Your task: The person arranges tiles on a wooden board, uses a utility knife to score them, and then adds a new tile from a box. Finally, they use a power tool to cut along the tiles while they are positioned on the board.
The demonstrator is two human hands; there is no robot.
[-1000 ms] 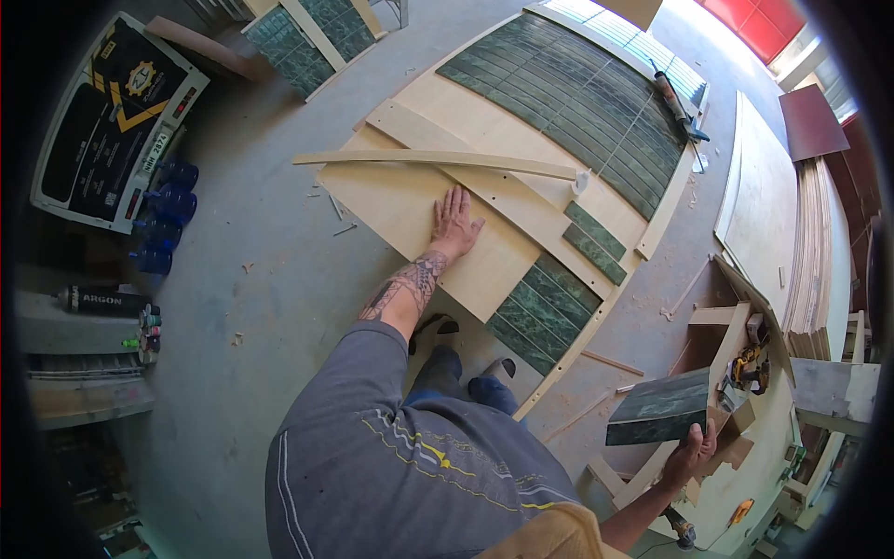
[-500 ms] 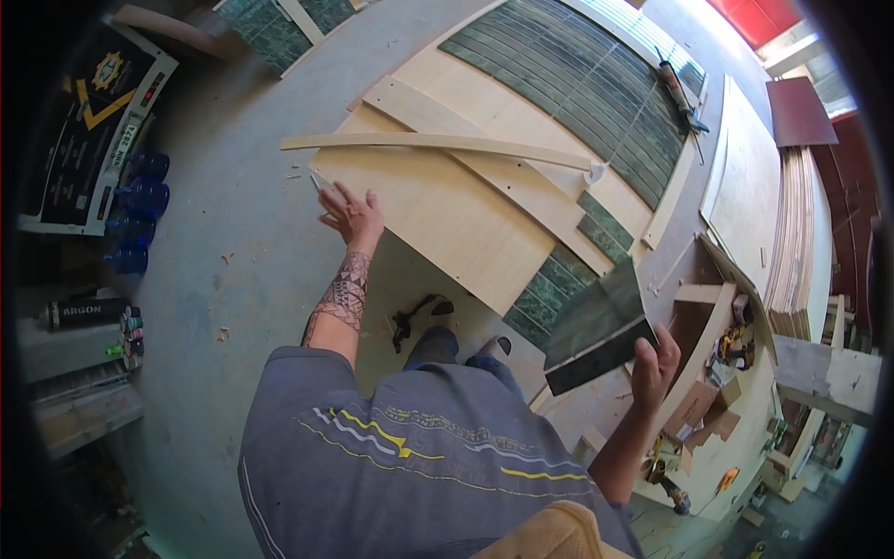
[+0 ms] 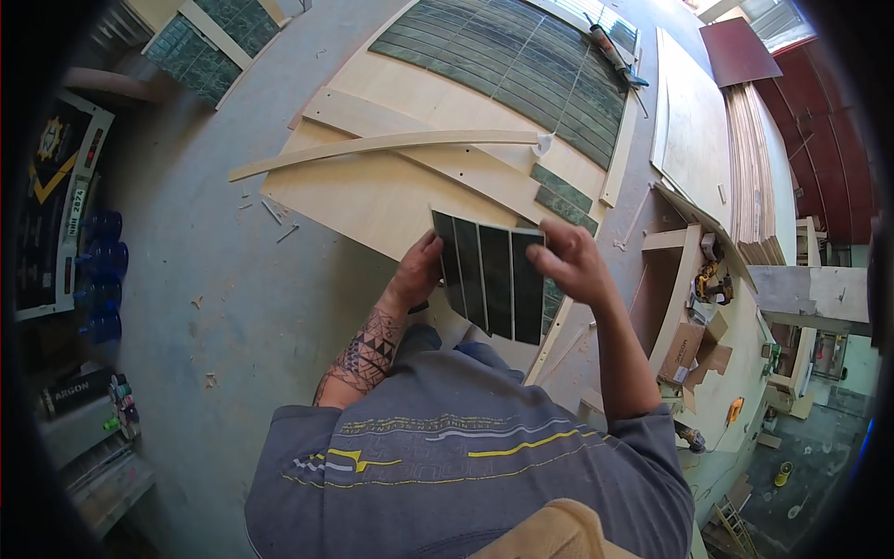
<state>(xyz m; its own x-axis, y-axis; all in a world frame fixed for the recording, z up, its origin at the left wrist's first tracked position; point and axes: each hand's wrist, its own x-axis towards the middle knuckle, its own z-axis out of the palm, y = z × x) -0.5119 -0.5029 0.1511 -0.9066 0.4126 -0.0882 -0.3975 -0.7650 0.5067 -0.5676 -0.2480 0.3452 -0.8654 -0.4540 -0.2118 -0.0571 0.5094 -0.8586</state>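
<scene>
A sheet of dark green tile strips (image 3: 494,279) is up in front of my body, with pale lines between the strips. My left hand (image 3: 416,272) is closed on its left edge. At the upper right edge, my right hand (image 3: 570,259) grips it with bent fingers. Behind the sheet lies a light wooden board (image 3: 349,210), crossed by a flat plank (image 3: 410,130). A thin, slightly bowed wood strip (image 3: 372,152) rests over the plank, its right end by a whitish blob. Loose green tile pieces (image 3: 563,196) sit near that end.
Green tiles (image 3: 503,56) cover the far part of the panel, with a caulking gun (image 3: 613,54) on them. Stacked sheets (image 3: 752,177), a cardboard box (image 3: 694,349) and power tools (image 3: 712,279) are to the right. Blue bottles (image 3: 101,275) stand at left.
My left hand has left the board's left corner and come to the tile sheet. The sheet has moved left and turned, so its strips face me. The view has shifted right.
</scene>
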